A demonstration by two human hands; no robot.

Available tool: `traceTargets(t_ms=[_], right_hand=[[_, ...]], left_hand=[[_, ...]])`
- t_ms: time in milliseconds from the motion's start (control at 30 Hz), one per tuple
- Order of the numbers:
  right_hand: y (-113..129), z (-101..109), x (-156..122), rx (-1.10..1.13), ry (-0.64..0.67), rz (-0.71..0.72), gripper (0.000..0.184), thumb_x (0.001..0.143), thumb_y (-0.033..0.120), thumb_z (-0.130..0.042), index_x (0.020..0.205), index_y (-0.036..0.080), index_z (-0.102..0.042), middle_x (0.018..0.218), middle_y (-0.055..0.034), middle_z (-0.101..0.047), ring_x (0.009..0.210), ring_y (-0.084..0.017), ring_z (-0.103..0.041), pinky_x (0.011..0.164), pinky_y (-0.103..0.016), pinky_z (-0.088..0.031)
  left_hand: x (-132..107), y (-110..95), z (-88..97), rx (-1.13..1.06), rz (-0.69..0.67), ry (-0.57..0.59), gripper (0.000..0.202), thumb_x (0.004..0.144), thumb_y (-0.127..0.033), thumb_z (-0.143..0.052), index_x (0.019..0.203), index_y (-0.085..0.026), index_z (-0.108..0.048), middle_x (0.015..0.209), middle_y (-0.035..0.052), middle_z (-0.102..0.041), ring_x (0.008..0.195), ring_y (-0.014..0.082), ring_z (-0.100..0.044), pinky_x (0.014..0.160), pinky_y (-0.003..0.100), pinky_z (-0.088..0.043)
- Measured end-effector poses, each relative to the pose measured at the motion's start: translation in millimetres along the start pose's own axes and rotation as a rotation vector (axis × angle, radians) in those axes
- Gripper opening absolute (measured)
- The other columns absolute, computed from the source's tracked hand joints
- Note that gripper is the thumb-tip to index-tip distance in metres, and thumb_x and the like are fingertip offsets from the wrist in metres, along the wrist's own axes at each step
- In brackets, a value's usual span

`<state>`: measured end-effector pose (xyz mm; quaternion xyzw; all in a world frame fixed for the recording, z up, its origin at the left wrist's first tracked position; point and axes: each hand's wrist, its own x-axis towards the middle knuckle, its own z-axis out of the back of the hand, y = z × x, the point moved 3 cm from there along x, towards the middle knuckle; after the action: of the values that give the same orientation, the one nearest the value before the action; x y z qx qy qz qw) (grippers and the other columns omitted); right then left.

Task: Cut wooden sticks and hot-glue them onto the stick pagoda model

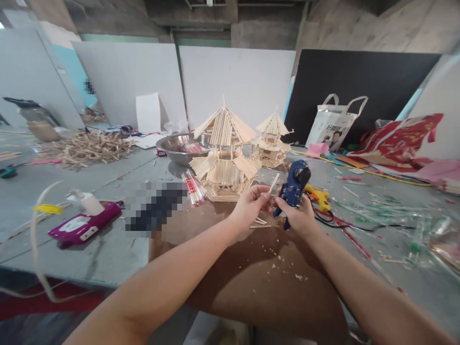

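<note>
My left hand [253, 203] pinches a short wooden stick [274, 183], which points up and to the right. In my right hand [300, 215] is a dark blue pliers-like hand tool [293, 189], its rounded black-and-blue head turned upward. The two hands are close together above a brown board [230, 278]. Just beyond them stands a pagoda model [224, 167] built of wooden sticks, with two tiers of slanted roof. A few cut sticks [259, 223] lie on the board beneath my hands, and pale wood chips [275, 266] are scattered nearer to me.
A smaller stick pagoda [271, 139] stands behind. Left are a metal bowl [172, 148], packets of sticks [194, 188], a stick pile [91, 149] and a purple power strip [86, 224]. Right are a yellow glue gun [318, 197] with its cable, plastic wrappers [391, 215] and a white bag [328, 127].
</note>
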<state>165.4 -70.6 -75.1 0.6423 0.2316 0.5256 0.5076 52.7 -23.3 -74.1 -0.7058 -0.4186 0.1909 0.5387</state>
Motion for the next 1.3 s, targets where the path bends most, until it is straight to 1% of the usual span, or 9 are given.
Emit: traceTargets(t_ms=[200,400,567,667,900,1100,1233,1267,1300], right_hand=[[-3.3,-2.8,0.0,0.017,0.033,0.039,0.017,0.065,0.029,-0.058,0.074,0.017,-0.052,0.065,0.0006,-0.053,0.056,-0.011,-0.05,0.056,-0.026,-0.044],[-2.4,-4.1,-0.6,0.067,0.087,-0.003,0.02,0.065,0.032,-0.058,0.076,0.017,-0.05,0.06,0.002,-0.051,0.05,-0.01,-0.049,0.05,-0.026,-0.044],[5.3,-4.3,-1.4,0.115,0.157,-0.055,0.021,0.065,0.034,-0.059,0.075,0.018,-0.049,0.053,0.0039,-0.049,0.047,-0.011,-0.049,0.049,-0.027,-0.044],[6.5,-2.3,-0.9,0.079,0.179,-0.055,0.023,0.064,0.035,-0.06,0.075,0.018,-0.05,0.054,0.0032,-0.051,0.049,-0.011,-0.051,0.051,-0.028,-0.045],[3.6,-0.8,-1.0,0.068,0.278,-0.046,0.02,0.066,0.034,-0.058,0.074,0.017,-0.052,0.055,0.0027,-0.052,0.051,-0.012,-0.052,0.053,-0.028,-0.045],[3.9,-0.2,-2.1,0.053,0.294,-0.041,0.022,0.065,0.033,-0.059,0.08,0.017,-0.054,0.056,0.0023,-0.054,0.052,-0.012,-0.052,0.053,-0.027,-0.044],[4.2,0.2,-0.3,-0.001,0.296,-0.036,0.021,0.065,0.033,-0.058,0.077,0.016,-0.054,0.058,0.0012,-0.054,0.053,-0.012,-0.051,0.054,-0.027,-0.042],[3.9,1.4,1.0,-0.043,0.281,-0.025,0.02,0.064,0.033,-0.058,0.074,0.016,-0.054,0.059,0.0007,-0.054,0.055,-0.013,-0.05,0.054,-0.027,-0.042],[3.7,2.9,2.5,-0.098,0.266,-0.004,0.019,0.064,0.032,-0.058,0.071,0.016,-0.053,0.061,0.0003,-0.054,0.056,-0.013,-0.05,0.055,-0.027,-0.041]], left_hand=[[-4.3,6.5,-3.5,0.037,-0.012,0.028,0.033,0.063,-0.031,-0.061,0.084,-0.017,-0.04,0.053,-0.0063,-0.053,0.043,0.0075,-0.052,0.048,0.021,-0.042],[-6.3,7.4,-3.9,0.016,0.029,0.053,0.038,0.061,-0.035,-0.063,0.08,-0.019,-0.033,0.055,-0.0062,-0.055,0.045,0.0082,-0.053,0.048,0.022,-0.042],[-7.3,7.6,-1.8,-0.014,0.101,0.107,0.038,0.061,-0.033,-0.063,0.084,-0.019,-0.035,0.058,-0.0041,-0.057,0.044,0.0089,-0.054,0.047,0.023,-0.043],[-6.8,8.8,1.1,-0.022,0.145,0.154,0.039,0.061,-0.032,-0.064,0.087,-0.018,-0.038,0.06,-0.0024,-0.059,0.044,0.009,-0.054,0.048,0.023,-0.043],[-5.0,12.0,7.3,-0.095,0.206,0.247,0.049,0.063,-0.026,-0.064,0.106,-0.021,-0.041,0.065,0.0006,-0.062,0.045,0.0097,-0.055,0.048,0.024,-0.044],[-5.5,14.0,10.7,-0.088,0.273,0.288,0.05,0.062,-0.026,-0.064,0.108,-0.022,-0.044,0.067,0.002,-0.063,0.045,0.0103,-0.056,0.046,0.023,-0.044],[-4.7,13.5,9.2,0.02,0.251,0.253,0.047,0.063,-0.03,-0.063,0.105,-0.02,-0.045,0.063,0.0003,-0.06,0.043,0.0095,-0.054,0.046,0.024,-0.042],[-4.0,11.9,10.0,0.087,0.206,0.2,0.042,0.063,-0.031,-0.062,0.101,-0.02,-0.046,0.061,-0.0009,-0.058,0.041,0.0084,-0.051,0.046,0.023,-0.041],[-3.4,8.8,11.9,0.178,0.128,0.11,0.037,0.064,-0.032,-0.061,0.096,-0.019,-0.048,0.06,-0.002,-0.056,0.04,0.0074,-0.049,0.045,0.023,-0.04]])
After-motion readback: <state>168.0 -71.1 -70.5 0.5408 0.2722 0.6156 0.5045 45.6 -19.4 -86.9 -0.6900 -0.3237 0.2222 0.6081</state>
